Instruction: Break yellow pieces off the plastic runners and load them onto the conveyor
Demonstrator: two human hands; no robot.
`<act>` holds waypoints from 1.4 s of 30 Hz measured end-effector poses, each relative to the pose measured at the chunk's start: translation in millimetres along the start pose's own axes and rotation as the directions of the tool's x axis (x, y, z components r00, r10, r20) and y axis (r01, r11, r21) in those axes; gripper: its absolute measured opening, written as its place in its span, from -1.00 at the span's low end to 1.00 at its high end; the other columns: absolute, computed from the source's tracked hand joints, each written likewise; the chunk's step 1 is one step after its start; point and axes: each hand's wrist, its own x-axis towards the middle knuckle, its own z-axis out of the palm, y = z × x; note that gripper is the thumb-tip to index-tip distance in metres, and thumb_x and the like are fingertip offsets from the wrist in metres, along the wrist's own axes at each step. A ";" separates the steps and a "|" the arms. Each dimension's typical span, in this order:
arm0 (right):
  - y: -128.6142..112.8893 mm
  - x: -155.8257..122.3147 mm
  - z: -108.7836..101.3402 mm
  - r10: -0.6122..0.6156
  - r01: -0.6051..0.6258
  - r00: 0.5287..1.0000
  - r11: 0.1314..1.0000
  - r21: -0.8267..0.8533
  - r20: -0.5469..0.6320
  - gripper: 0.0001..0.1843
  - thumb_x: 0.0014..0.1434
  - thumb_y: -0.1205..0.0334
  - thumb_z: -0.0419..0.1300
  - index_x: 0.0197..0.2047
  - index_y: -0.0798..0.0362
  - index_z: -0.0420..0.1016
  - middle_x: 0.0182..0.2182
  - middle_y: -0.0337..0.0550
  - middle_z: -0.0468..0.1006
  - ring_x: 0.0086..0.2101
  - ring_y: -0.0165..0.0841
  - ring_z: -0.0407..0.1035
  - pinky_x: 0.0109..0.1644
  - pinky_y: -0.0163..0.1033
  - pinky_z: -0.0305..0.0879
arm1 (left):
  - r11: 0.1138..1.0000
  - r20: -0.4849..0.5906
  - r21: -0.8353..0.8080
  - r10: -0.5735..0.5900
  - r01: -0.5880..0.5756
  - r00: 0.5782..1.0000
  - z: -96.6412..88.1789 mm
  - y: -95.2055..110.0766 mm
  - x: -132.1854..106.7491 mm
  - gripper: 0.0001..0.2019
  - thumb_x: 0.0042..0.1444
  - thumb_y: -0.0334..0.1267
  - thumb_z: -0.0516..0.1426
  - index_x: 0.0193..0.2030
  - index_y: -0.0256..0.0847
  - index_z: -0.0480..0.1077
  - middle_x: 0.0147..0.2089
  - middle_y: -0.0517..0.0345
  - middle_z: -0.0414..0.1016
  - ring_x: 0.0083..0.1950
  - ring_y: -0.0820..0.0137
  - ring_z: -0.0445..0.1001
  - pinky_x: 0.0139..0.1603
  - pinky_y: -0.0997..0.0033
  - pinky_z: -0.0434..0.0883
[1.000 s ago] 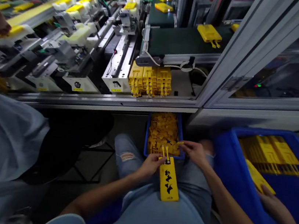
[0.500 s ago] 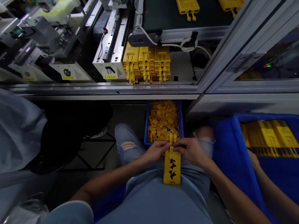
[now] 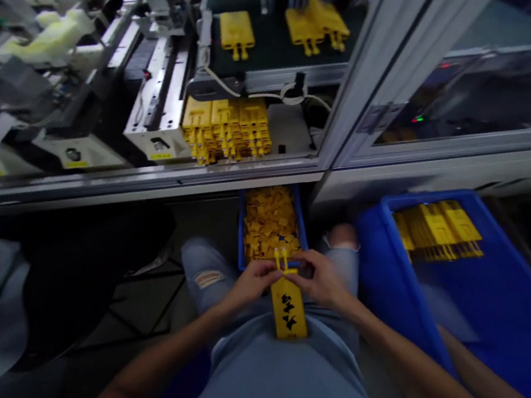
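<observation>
A yellow power bank (image 3: 289, 314) with black lettering lies against my lap, its two short yellow cables pointing away from me. My left hand (image 3: 256, 282) pinches its far end on the left side, by the base of the cables. From the right, my right hand (image 3: 319, 279) has its fingers closed at the same end, thumb near the left fingertips. Whether a small piece is between the right fingers is hidden. Just beyond both hands, a small blue bin (image 3: 304, 234) holds many little yellow pieces (image 3: 270, 219).
To the right, a large blue crate (image 3: 509, 325) holds a row of yellow power banks (image 3: 439, 227); another person's forearm (image 3: 469, 366) is beside it. Ahead, more stacked power banks (image 3: 226, 124) sit below a dark conveyor (image 3: 267, 44). Machinery (image 3: 157, 91) fills the left, behind a metal frame edge.
My view has swung to the right, shifting the scene leftward. Both my hands stay at the cable end of the power bank. The other person's arm has drawn back from the crate's power banks.
</observation>
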 end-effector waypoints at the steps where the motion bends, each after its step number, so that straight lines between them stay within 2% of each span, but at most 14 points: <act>1: 0.0 0.6 0.4 0.072 -0.075 0.996 0.996 0.055 0.055 -0.70 0.02 0.04 0.35 -0.27 0.10 0.55 -0.51 -0.27 0.38 -0.50 -0.45 0.21 -0.47 -0.35 0.12 | 1.000 0.022 0.025 0.008 -0.009 1.000 -1.6 4.2 -0.8 -0.60 -0.16 0.00 0.34 -0.33 -0.34 0.51 -0.45 0.16 0.50 -0.45 0.49 0.38 -0.40 0.54 0.26; 6: -1.4 4.9 2.7 0.121 -0.209 0.948 0.933 0.292 0.294 -0.64 -0.04 0.02 0.35 -0.51 0.11 0.35 -0.62 -0.40 0.24 -0.57 -0.55 0.05 -0.55 -0.41 -0.05 | 0.998 0.106 0.069 -0.016 0.009 0.994 -0.5 22.0 -5.1 -0.67 -0.22 -0.13 0.36 -0.35 -0.33 0.53 -0.38 0.06 0.56 -0.30 0.33 0.48 -0.21 0.41 0.35; 12: -20.3 -1.7 4.0 0.163 -0.210 0.963 0.953 0.218 0.214 -0.72 -0.05 0.14 0.33 -0.55 0.11 0.35 -0.67 -0.42 0.21 -0.59 -0.56 0.03 -0.56 -0.42 -0.09 | 0.987 0.026 0.162 -0.022 0.018 0.999 10.1 34.2 -12.2 -0.72 -0.21 -0.15 0.35 -0.39 -0.32 0.52 -0.36 0.02 0.58 -0.22 0.21 0.52 -0.15 0.33 0.41; 16: -31.0 -8.3 -4.3 0.207 -0.192 0.977 0.952 0.239 -0.042 -0.73 0.10 0.02 0.25 -0.36 0.08 0.50 -0.56 -0.30 0.41 -0.52 -0.48 0.23 -0.50 -0.39 0.08 | 0.930 -0.116 0.342 0.181 -0.132 0.977 10.9 41.4 -11.8 -0.75 -0.04 -0.13 0.26 -0.30 -0.27 0.52 -0.29 0.03 0.61 -0.23 0.21 0.55 -0.17 0.28 0.48; 20: -29.9 -11.3 -17.9 0.357 -0.299 0.934 0.816 0.495 -0.023 -0.45 0.15 -0.27 0.09 -0.14 0.07 0.46 -0.44 -0.14 0.54 -0.58 -0.39 0.35 -0.57 -0.33 0.18 | 0.628 -0.137 0.693 0.597 -0.355 0.790 24.6 36.9 -11.0 -0.79 0.17 -0.25 0.10 -0.11 -0.18 0.51 -0.12 0.03 0.60 -0.10 0.22 0.57 -0.05 0.24 0.52; 22: -27.9 -9.7 -27.9 0.343 -0.320 0.932 0.637 0.701 0.114 -0.41 0.13 -0.34 0.06 -0.25 0.07 0.48 -0.42 -0.10 0.56 -0.55 -0.36 0.40 -0.55 -0.32 0.26 | 0.331 0.098 0.771 0.783 -0.544 0.615 39.9 32.6 -7.9 -0.69 0.22 -0.38 0.02 0.05 -0.14 0.44 0.01 0.01 0.56 0.04 0.25 0.53 0.10 0.21 0.47; 24: -25.2 -8.4 -42.4 0.274 -0.267 0.951 0.497 0.825 0.143 -0.51 0.08 -0.24 0.20 -0.29 0.07 0.51 -0.38 -0.10 0.59 -0.46 -0.35 0.46 -0.42 -0.32 0.36 | 0.055 0.407 0.689 0.796 -0.722 0.448 58.1 32.0 -4.0 -0.56 0.20 -0.47 -0.02 0.20 -0.13 0.30 0.12 -0.02 0.49 0.18 0.27 0.43 0.23 0.17 0.39; 26: -17.9 -8.6 -64.0 0.235 -0.208 0.966 0.460 0.863 0.108 -0.59 -0.02 -0.07 0.35 -0.21 0.05 0.53 -0.34 -0.12 0.61 -0.40 -0.33 0.49 -0.31 -0.30 0.41 | -0.057 0.604 0.565 0.708 -0.823 0.365 74.6 36.5 -1.6 -0.49 0.18 -0.49 0.02 0.28 -0.17 0.19 0.18 -0.07 0.43 0.27 0.26 0.33 0.30 0.11 0.32; 30: 30.3 -10.4 -131.8 0.320 -0.027 0.919 0.634 0.773 -0.230 -0.43 -0.03 0.04 0.37 0.04 0.03 0.46 -0.19 -0.08 0.62 -0.30 -0.25 0.52 -0.18 -0.19 0.46 | -0.014 0.604 0.543 0.701 -0.840 0.379 81.8 50.9 3.3 -0.48 0.15 -0.49 0.10 0.25 -0.16 0.21 0.25 -0.11 0.35 0.33 0.19 0.25 0.32 -0.03 0.28; 32: 71.8 -10.6 -172.3 0.344 -0.018 0.790 0.841 0.540 -0.508 -0.45 0.05 0.07 0.27 0.09 0.09 0.44 -0.13 -0.02 0.61 -0.21 -0.21 0.51 -0.13 -0.17 0.46 | 0.040 0.495 0.598 0.767 -0.801 0.408 71.6 55.2 11.2 -0.53 0.15 -0.52 0.08 0.19 -0.13 0.29 0.23 -0.07 0.37 0.31 0.20 0.27 0.30 -0.04 0.30; 33: 94.2 -10.0 -191.3 0.333 -0.150 0.724 0.930 0.334 -0.603 -0.50 0.10 0.12 0.19 0.09 0.13 0.44 -0.11 0.01 0.60 -0.18 -0.21 0.51 -0.11 -0.18 0.45 | 0.071 0.439 0.627 0.790 -0.776 0.427 64.8 56.3 16.1 -0.56 0.15 -0.52 0.08 0.15 -0.12 0.32 0.22 -0.04 0.39 0.30 0.22 0.29 0.29 -0.01 0.32; 34: 116.2 -8.5 -207.9 0.328 -0.336 0.671 0.934 0.122 -0.665 -0.55 0.12 0.18 0.13 0.06 0.14 0.47 -0.11 0.00 0.60 -0.16 -0.21 0.50 -0.09 -0.20 0.43 | 0.097 0.390 0.654 0.806 -0.750 0.445 57.8 57.0 20.9 -0.59 0.16 -0.52 0.07 0.12 -0.11 0.36 0.20 -0.02 0.41 0.28 0.23 0.32 0.29 0.02 0.34; 38: 185.4 7.2 -240.4 0.398 -0.622 0.539 0.783 -0.032 -0.742 -0.63 0.09 0.31 0.11 -0.07 0.25 0.55 -0.19 0.15 0.60 -0.13 -0.11 0.47 -0.05 -0.17 0.34 | 0.137 0.271 0.738 0.837 -0.661 0.475 36.4 57.5 31.4 -0.69 0.16 -0.46 0.08 0.00 -0.11 0.45 0.11 0.03 0.48 0.20 0.25 0.41 0.24 0.16 0.39; 42: 220.9 23.9 -229.2 0.361 -0.704 0.544 0.687 -0.178 -0.757 -0.63 0.18 0.31 0.07 0.00 0.28 0.49 -0.12 0.19 0.54 -0.08 -0.14 0.41 -0.03 -0.21 0.27 | 0.124 0.247 0.789 0.833 -0.602 0.495 28.2 53.1 28.4 -0.71 0.16 -0.44 0.09 -0.02 -0.10 0.47 0.09 0.07 0.51 0.15 0.29 0.45 0.20 0.23 0.42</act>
